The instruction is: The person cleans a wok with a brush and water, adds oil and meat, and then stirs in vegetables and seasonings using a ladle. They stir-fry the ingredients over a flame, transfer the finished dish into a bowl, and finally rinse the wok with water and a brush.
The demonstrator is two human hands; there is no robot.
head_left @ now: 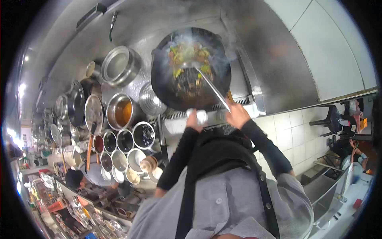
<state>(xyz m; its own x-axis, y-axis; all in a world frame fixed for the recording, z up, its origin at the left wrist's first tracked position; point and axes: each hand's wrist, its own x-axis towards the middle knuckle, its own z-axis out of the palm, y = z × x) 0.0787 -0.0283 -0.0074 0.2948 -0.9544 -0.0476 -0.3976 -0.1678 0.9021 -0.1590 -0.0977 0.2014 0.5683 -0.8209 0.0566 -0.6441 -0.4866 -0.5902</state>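
Note:
A large dark wok (pixel 159 81) sits on the stove, with smoke rising from it. Chopped green and brown food (pixel 203 53) lies in its far half. My right hand (pixel 237 115) is closed round the long metal handle of a ladle (pixel 213 87), whose head is down among the food. At the wok's near edge, my left hand (pixel 193 122) is closed on a white folded cloth (pixel 201 116). The cloth and fingers hide whether the wok's rim or handle is inside that grip.
Left of the wok stand a steel pot (pixel 116 65), a pot with orange-brown liquid (pixel 124 113) and several small containers (pixel 144 134). A wooden-handled strainer (pixel 94 113) rests over the pots. A faucet (pixel 113 24) hangs at the back. Other people (pixel 346 148) are at far right and lower left.

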